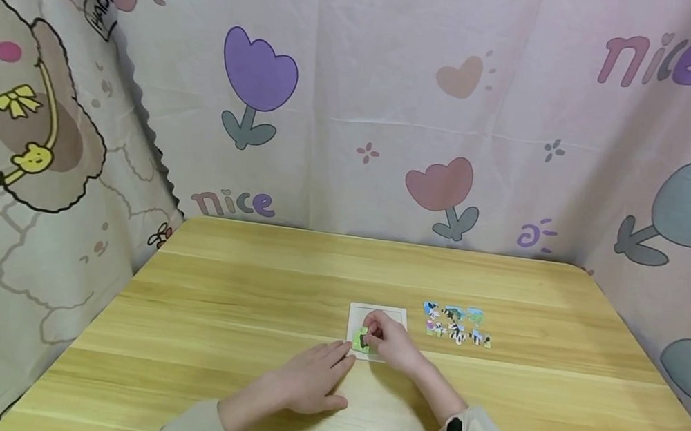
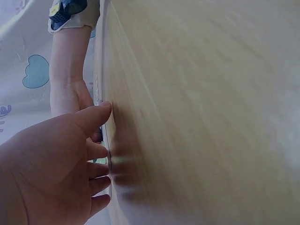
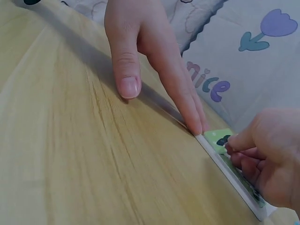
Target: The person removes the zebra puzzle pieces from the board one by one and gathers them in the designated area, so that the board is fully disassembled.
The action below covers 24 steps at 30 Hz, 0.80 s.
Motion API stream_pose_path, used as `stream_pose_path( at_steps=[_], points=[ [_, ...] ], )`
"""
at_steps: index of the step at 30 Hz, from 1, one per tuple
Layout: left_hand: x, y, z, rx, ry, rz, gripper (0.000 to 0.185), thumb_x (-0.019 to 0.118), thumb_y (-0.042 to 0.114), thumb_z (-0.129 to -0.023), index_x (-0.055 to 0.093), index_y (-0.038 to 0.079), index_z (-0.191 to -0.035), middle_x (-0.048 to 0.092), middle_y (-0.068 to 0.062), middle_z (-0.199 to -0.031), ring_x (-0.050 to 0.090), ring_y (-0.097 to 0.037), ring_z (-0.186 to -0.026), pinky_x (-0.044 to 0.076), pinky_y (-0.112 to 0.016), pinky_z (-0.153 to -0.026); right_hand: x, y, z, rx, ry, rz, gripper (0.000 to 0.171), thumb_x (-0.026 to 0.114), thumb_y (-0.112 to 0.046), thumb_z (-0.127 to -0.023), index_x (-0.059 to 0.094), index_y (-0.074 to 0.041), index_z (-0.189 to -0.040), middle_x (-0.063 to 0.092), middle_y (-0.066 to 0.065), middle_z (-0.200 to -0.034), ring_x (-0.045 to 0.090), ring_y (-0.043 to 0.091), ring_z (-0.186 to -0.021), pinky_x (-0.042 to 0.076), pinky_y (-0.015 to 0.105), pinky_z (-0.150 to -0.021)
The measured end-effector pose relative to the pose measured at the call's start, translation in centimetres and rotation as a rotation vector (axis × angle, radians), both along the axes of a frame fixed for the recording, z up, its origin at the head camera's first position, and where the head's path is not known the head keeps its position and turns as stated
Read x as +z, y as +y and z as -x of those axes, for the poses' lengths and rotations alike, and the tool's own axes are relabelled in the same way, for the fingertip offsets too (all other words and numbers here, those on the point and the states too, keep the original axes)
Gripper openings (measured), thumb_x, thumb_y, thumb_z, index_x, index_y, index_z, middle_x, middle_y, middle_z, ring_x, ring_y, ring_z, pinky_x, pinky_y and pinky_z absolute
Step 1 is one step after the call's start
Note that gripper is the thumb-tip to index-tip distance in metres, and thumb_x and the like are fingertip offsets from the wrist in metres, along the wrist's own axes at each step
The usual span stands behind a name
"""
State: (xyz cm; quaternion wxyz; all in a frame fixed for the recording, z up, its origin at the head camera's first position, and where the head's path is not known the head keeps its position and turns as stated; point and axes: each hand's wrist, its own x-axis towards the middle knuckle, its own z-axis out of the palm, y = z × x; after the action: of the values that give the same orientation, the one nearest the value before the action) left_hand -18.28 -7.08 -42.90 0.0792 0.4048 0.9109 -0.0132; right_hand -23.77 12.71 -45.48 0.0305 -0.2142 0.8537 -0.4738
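Note:
A small square puzzle tray (image 1: 386,308) with a white rim lies on the table. My left hand (image 1: 311,380) lies beside it, fingers extended and fingertips at the tray's near left corner. Over the tray, my right hand (image 1: 394,346) has its fingers curled, with thumb and fingertips pinching a green puzzle piece (image 1: 359,340) at the lower left corner. That piece carries a dark printed shape, clearer in the right wrist view, where the left fingertips touch the rim close by. More green printed surface shows under the right hand, partly hidden by it.
Several loose, colourful puzzle pieces (image 1: 458,332) lie in two rough rows to the right of the tray. The wooden table (image 1: 238,288) reaches back to a printed curtain (image 1: 357,92), which also hangs at both sides.

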Motion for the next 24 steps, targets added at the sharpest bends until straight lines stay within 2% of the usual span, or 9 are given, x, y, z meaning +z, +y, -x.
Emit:
stream_pose_path(
  at_steps=[6, 12, 19, 24],
  points=[
    [0.3, 0.0, 0.1, -0.004, -0.004, 0.002, 0.069, 0.046, 0.052, -0.092, 0.036, 0.005, -0.142, 0.027, -0.013, -0.149, 0.024, -0.025, -0.137, 0.024, -0.036, -0.110, 0.1, 0.4, 0.5, 0.004, -0.030, 0.019, 0.020, 0.057, 0.005, -0.085, 0.058, 0.004, -0.105, 0.054, 0.003, -0.077, 0.050, 0.012, -0.067, 0.044, 0.020, -0.058],
    [0.2, 0.1, 0.1, -0.001, -0.006, 0.003, 0.071, 0.045, 0.054, -0.091, 0.036, 0.006, -0.142, 0.026, -0.012, -0.150, 0.023, -0.024, -0.137, 0.023, -0.036, -0.111, 0.7, 1.6, 0.9, -0.017, -0.135, 0.145, 0.026, 0.058, 0.000, -0.087, 0.058, 0.006, -0.112, 0.059, 0.006, -0.081, 0.057, 0.016, -0.070, 0.052, 0.027, -0.062],
    [0.1, 0.1, 0.1, 0.003, -0.010, 0.005, 0.070, 0.046, 0.053, -0.091, 0.035, 0.007, -0.143, 0.026, -0.012, -0.150, 0.023, -0.024, -0.137, 0.023, -0.035, -0.111, 2.0, 4.7, 0.7, -0.089, -0.115, 0.165, 0.031, 0.059, -0.004, -0.088, 0.055, 0.007, -0.116, 0.061, 0.010, -0.086, 0.059, 0.023, -0.075, 0.054, 0.035, -0.066],
    [0.2, 0.1, 0.0, -0.004, 0.002, 0.006, 0.069, 0.046, 0.052, -0.092, 0.036, 0.006, -0.142, 0.027, -0.012, -0.149, 0.023, -0.024, -0.137, 0.024, -0.036, -0.111, 2.0, 7.8, 0.5, -0.165, -0.120, 0.148, 0.032, 0.060, -0.005, -0.087, 0.056, 0.008, -0.116, 0.061, 0.010, -0.086, 0.058, 0.022, -0.075, 0.054, 0.031, -0.065]
  ],
)
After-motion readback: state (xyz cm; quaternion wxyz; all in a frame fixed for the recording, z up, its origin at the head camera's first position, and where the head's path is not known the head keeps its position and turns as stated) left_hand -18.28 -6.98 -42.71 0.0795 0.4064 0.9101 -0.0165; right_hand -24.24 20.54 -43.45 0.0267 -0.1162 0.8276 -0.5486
